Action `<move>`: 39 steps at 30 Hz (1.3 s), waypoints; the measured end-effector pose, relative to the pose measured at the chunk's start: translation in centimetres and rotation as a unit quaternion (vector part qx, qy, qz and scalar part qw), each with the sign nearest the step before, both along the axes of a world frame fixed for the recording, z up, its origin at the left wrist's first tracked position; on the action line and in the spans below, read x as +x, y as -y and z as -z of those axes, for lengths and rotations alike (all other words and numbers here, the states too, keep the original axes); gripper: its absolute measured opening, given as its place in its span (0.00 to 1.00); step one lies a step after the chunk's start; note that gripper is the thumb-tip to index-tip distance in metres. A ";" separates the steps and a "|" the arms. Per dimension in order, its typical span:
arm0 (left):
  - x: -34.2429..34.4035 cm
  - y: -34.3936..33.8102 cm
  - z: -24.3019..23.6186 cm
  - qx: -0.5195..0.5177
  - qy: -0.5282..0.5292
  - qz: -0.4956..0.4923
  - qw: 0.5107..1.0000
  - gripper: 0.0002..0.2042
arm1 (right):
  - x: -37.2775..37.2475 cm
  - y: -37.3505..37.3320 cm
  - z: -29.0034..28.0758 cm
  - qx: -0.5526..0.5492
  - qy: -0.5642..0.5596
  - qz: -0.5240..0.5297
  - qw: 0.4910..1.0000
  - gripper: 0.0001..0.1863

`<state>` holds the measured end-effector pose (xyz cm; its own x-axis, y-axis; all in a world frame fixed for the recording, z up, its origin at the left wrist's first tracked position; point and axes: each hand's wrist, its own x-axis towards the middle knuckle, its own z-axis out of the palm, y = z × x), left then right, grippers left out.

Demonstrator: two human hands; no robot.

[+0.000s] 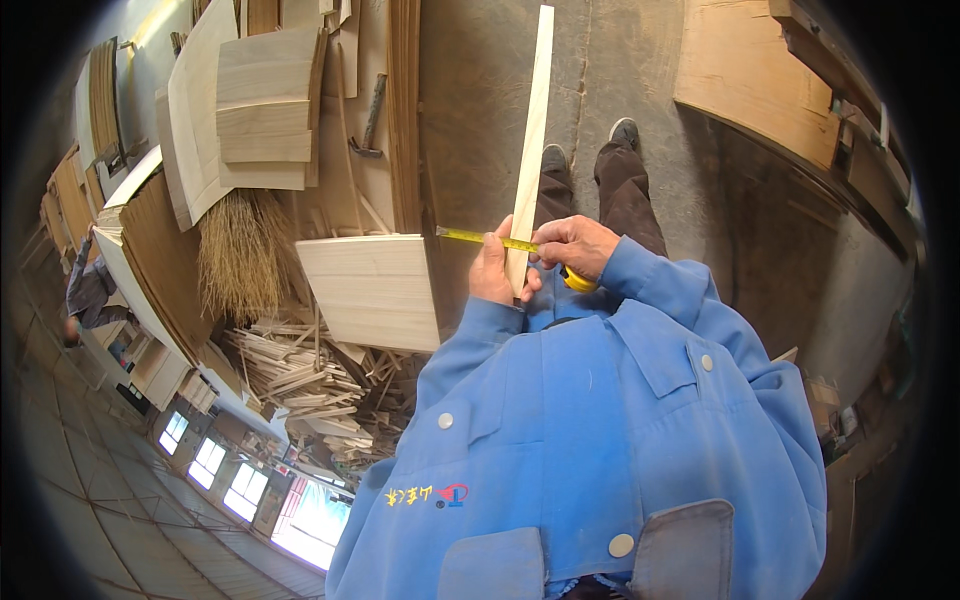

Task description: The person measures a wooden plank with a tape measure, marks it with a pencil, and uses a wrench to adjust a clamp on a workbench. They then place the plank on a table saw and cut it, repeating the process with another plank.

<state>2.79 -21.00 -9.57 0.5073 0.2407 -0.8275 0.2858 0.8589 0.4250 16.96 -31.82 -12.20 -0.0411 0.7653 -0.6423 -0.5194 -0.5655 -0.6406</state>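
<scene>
A long, pale wooden strip [532, 130] points away from my body, its near end in my left hand [489, 273]. The fingers of that hand are wrapped round it, with the thumb up beside the tape. My right hand [583, 244] is closed on a yellow tape measure [577, 281], partly hidden under the fingers. Its yellow blade [462, 235] is pulled out to the left and lies crosswise over the strip, its free end past my left thumb.
Left of me, a square pale board [368, 290] lies near a straw broom [243, 255] and a heap of wood offcuts [300, 375]. Beyond are stacked panels [265, 95] and a hammer [371, 118]. A wooden sheet [745, 75] lies far right. Another person [88, 285] is at far left.
</scene>
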 end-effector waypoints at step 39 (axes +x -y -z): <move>0.6 0.2 0.0 0.010 -0.016 0.042 0.999 0.33 | 0.0 0.3 0.3 -0.015 0.021 0.001 1.000 0.11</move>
